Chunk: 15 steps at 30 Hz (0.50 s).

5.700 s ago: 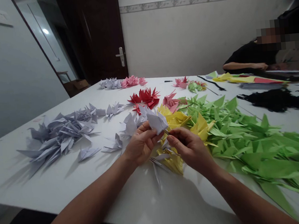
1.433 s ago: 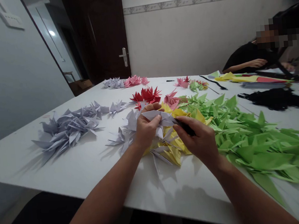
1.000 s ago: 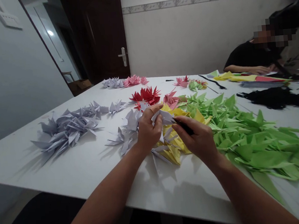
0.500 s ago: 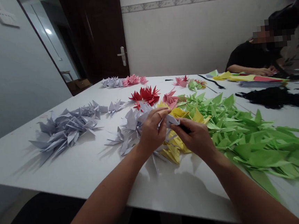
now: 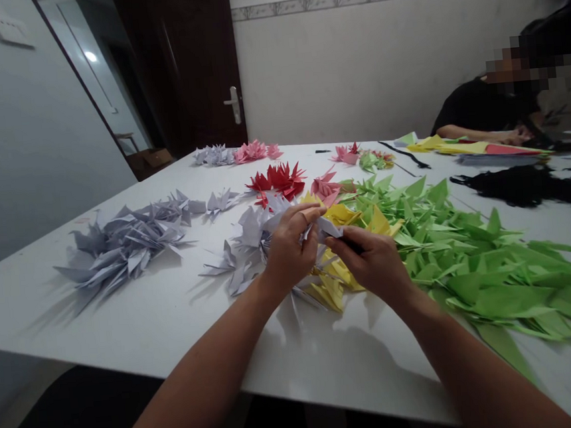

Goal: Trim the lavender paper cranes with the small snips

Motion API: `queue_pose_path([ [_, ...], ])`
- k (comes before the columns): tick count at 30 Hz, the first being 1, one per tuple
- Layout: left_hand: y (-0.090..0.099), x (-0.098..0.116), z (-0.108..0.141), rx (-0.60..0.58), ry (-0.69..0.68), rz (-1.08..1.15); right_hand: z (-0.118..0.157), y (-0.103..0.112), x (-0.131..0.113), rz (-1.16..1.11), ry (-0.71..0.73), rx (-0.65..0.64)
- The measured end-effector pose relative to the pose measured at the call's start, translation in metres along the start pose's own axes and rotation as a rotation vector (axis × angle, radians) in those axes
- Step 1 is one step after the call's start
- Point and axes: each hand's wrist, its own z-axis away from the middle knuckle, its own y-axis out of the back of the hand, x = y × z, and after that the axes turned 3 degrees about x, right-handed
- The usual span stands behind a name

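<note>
Between my two hands is a piece of folded white paper [image 5: 330, 227], its pointed end showing. My left hand [image 5: 293, 243] is closed on its left side, fingers bent over it. Thumb and fingertips of my right hand [image 5: 369, 253] pinch its right end. Just behind and beneath the hands lie white folded paper pieces [image 5: 252, 233] and yellow folded paper pieces [image 5: 329, 290], partly hidden by them. A large heap of green folded paper pieces [image 5: 485, 270] spreads to the right of my right hand.
On the white table [image 5: 185, 329] lie a pile of white folded papers [image 5: 128, 241] at left, red ones [image 5: 280, 182] and pink ones [image 5: 326, 187] farther back. Black stringy material [image 5: 517, 186] lies at right. Another person [image 5: 481, 107] sits at the far right behind yellow paper sheets [image 5: 459, 147].
My hands keep almost the same grip and place on the white paper. The other person's head and hands have shifted slightly.
</note>
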Motion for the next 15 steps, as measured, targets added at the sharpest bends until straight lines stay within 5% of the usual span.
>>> queue_pose_path([
  [6,-0.001,0.002,-0.001,0.104,0.141,0.154,0.0,-0.001,0.0,-0.076,-0.022,0.049],
  [12,0.0,0.008,-0.015,0.327,0.687,0.734,0.006,-0.003,0.0,-0.301,-0.086,0.212],
  [15,0.003,0.012,-0.021,0.319,0.908,1.008,0.008,-0.004,-0.002,-0.365,-0.101,0.216],
])
